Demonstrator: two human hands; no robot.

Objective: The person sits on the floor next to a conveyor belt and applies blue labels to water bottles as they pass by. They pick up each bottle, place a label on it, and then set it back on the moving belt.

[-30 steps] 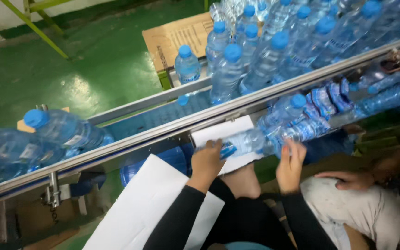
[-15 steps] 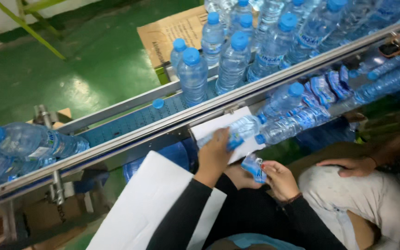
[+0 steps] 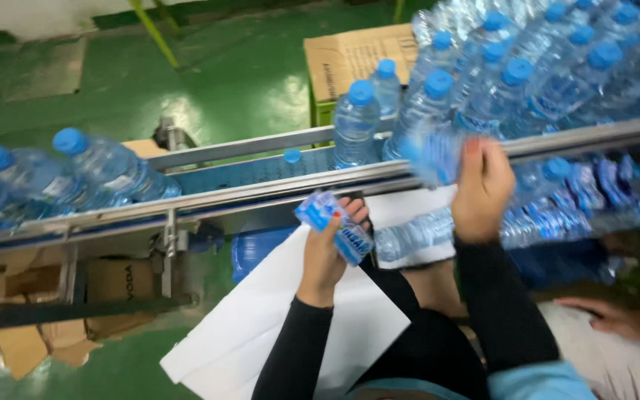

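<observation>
My left hand (image 3: 325, 252) is closed around a small bundle of blue-and-white label sleeves (image 3: 335, 226), just below the conveyor rail (image 3: 246, 198). My right hand (image 3: 483, 189) is raised to the rail and pinches a blurred blue-and-white label sleeve (image 3: 432, 157) against the upright water bottles (image 3: 438, 104) with blue caps. A clear bottle (image 3: 412, 235) lies on its side below the rail, between my two hands. Both my arms are in black sleeves.
More bottles (image 3: 90, 174) lie tipped on the belt at the left. Labelled bottles (image 3: 587, 192) crowd under the rail at the right. A white sheet (image 3: 261, 326) covers my lap. Another person's hand (image 3: 609, 315) rests at lower right. Cardboard boxes (image 3: 350, 52) stand on the green floor.
My right hand has risen from my lap to the bottles on the belt. My left hand has dropped back from the lying bottle and now holds the label bundle. The bottles on the belt have shifted right.
</observation>
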